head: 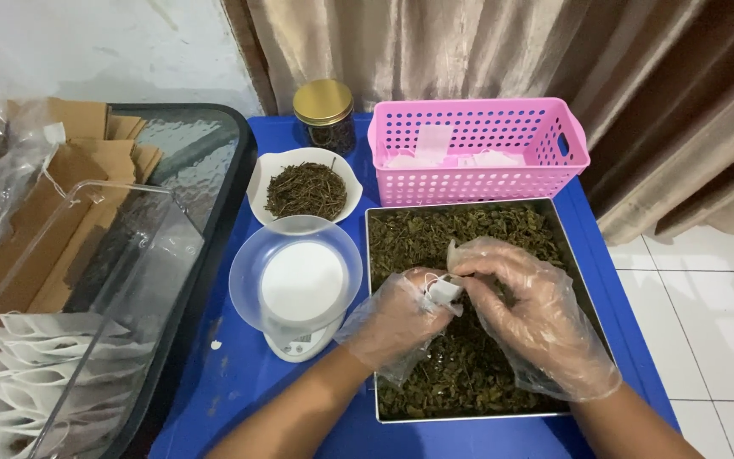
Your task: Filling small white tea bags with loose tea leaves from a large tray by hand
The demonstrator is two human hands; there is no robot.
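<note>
Both my hands wear loose clear plastic gloves and hover over a square metal tray (372, 323) filled with dried green-brown leaves (460, 365). My left hand (397, 319) pinches a small white tea bag (443, 291) with its string. My right hand (524, 310) meets it from the right, fingertips on the same bag's top edge.
A pink plastic basket (477, 183) with white bags stands behind the tray. A white bowl of dark dried herbs (306, 189), a gold-lidded jar (324, 115) and a small scale with a clear bowl (296, 280) sit left. A clear box of filled bags (53, 374) stands far left.
</note>
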